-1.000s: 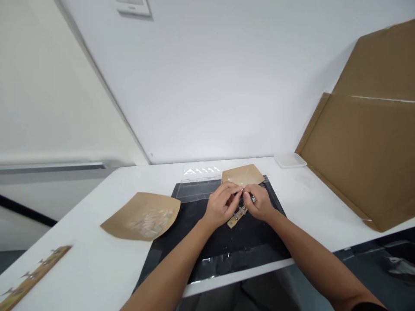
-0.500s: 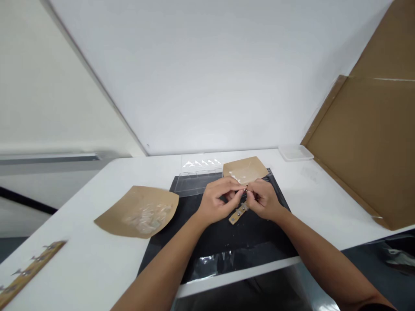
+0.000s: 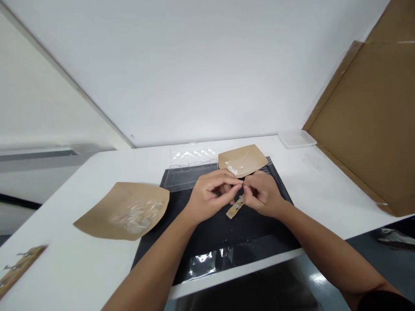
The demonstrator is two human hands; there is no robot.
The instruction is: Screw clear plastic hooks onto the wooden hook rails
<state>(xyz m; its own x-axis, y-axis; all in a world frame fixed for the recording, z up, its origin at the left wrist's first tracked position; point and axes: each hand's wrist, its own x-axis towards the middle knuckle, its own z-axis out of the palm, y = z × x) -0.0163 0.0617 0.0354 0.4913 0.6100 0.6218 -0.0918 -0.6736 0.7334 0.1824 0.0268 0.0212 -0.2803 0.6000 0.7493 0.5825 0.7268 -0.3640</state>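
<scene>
My left hand (image 3: 212,194) and my right hand (image 3: 262,193) meet over the black mat (image 3: 233,242). Thumb and index finger of each are pinched together, fingertip to fingertip, around a tiny reddish-brown piece (image 3: 242,184) too small to name. Just beneath the fingers a short wooden strip (image 3: 231,211) with metal studs lies slanted on the mat. Its upper end is partly hidden by my right hand. Behind the hands sits a brown paper sheet (image 3: 244,160) with small white bits on it.
To the left, another brown paper sheet (image 3: 97,216) bears clear plastic pieces (image 3: 138,216). A clear divided case (image 3: 188,175) stands open behind the mat. A wooden strip with metal fittings (image 3: 22,265) lies front left. At back right are a translucent tray (image 3: 296,140) and a cardboard panel (image 3: 372,129).
The camera view has turned slightly, so things on the table sit a little further left and mostly higher. Both hands keep their pinch at the same spot above the wooden strip.
</scene>
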